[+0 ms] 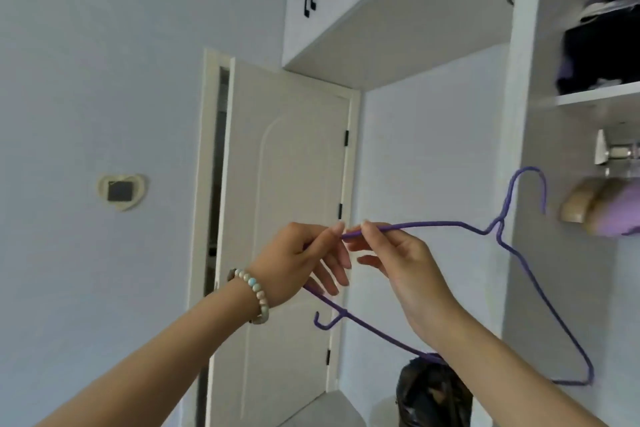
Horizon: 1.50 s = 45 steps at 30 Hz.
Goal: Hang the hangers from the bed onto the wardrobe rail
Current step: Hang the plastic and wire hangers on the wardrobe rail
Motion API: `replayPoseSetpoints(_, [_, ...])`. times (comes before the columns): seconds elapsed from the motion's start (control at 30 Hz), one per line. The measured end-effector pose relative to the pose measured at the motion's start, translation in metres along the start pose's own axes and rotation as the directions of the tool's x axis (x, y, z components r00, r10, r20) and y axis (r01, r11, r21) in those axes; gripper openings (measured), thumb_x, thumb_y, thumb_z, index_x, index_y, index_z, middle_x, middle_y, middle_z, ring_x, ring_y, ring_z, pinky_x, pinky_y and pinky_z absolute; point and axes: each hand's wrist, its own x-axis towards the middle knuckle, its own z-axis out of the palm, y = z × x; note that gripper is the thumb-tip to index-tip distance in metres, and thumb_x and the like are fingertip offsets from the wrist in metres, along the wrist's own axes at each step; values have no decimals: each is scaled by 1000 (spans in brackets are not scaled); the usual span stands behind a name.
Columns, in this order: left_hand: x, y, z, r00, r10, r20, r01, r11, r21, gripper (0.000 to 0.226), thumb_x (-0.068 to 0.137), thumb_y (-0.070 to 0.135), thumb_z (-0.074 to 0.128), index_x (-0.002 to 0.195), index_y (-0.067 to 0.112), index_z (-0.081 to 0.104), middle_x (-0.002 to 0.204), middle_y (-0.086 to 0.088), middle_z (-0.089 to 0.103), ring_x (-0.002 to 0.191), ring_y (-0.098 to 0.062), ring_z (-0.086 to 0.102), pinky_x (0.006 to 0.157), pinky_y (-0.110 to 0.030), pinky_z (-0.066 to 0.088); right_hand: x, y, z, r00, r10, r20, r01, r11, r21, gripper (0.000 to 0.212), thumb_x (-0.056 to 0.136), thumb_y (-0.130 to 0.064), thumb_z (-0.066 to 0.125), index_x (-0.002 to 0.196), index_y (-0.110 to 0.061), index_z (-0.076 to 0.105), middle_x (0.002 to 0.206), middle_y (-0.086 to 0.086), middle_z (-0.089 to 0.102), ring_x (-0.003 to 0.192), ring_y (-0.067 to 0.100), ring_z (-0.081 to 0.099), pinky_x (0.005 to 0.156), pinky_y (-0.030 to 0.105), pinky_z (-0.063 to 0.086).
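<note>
Two purple wire hangers are held up in front of me. My right hand (391, 253) pinches the end of the upper hanger (540, 288), whose hook points up toward the wardrobe rail (620, 151) at the right edge. My left hand (304, 260), with a bead bracelet at the wrist, grips the lower hanger (349, 314), which slants down to the right with its hook pointing down-left. The two hands meet fingertip to fingertip at the hangers' ends. The bed is out of view.
Padded hangers with a purple garment (602, 211) hang on the rail. Folded dark clothes (602, 59) fill the shelf above. A white door (287, 218) stands ajar behind my hands. A dark bag (433, 392) sits low by the wardrobe side panel (519, 114).
</note>
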Motion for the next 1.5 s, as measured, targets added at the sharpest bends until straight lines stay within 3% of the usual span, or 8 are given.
replayPoseSetpoints(0.2, [72,55,122,988,122,93,-111,988,-110,46,95,40,37,69,9,61,57,-2,65,54,-18,66,50,-21,51,-3,-20,-144,981,-36,-189,26,998,-54,28,90,-32,55,92,-11,73,91,4,74,91,16,68,80,27,52])
replayPoseSetpoints(0.47, [143,107,268,977,210,31,-197,951,-238,45,97,37,38,70,9,61,52,-1,60,53,-16,63,49,-24,53,2,-34,-297,944,-35,-329,34,999,-7,26,91,-25,57,95,-3,68,87,11,71,85,20,66,84,37,51])
replayPoseSetpoints(0.67, [192,129,361,994,92,-50,-105,892,-441,45,98,34,35,69,9,59,51,1,58,53,-8,59,48,-22,52,25,-34,-375,833,-146,-534,133,989,-64,29,83,-16,69,104,-3,54,88,11,69,71,14,63,66,21,52])
replayPoseSetpoints(0.83, [231,139,418,1000,17,-23,-26,844,-535,42,100,29,32,72,10,56,54,3,59,50,-6,57,47,-18,49,47,-29,-431,823,-128,-554,96,992,-87,36,87,-12,65,119,-6,50,93,6,68,75,11,64,62,13,51])
replayPoseSetpoints(1.0, [262,135,444,995,-28,100,79,832,-550,35,101,22,30,85,14,60,82,-3,64,69,-18,60,57,-18,51,64,-21,-469,837,-75,-542,25,995,-99,34,91,-8,59,123,-11,47,85,6,64,45,-2,61,40,10,43])
replayPoseSetpoints(1.17, [278,133,457,987,-80,141,139,867,-479,28,101,15,29,118,12,52,98,-7,62,71,-15,60,58,-17,50,86,-8,-494,843,-57,-535,-30,988,-152,40,91,-16,59,130,-13,50,91,2,68,75,7,64,60,14,49])
replayPoseSetpoints(1.3, [287,139,463,982,-127,142,176,891,-419,34,101,11,27,130,10,45,118,-15,59,69,-13,58,59,-19,47,101,-4,-506,843,-21,-538,-78,984,-161,39,91,-16,60,129,-10,53,88,1,69,78,11,64,87,39,54])
replayPoseSetpoints(1.5, [287,127,465,980,-144,135,182,924,-336,35,101,9,26,131,9,45,117,-14,59,89,-25,57,62,-19,48,104,10,-510,839,65,-540,-143,984,-104,36,90,-10,61,125,-4,56,84,6,67,71,15,63,74,32,57])
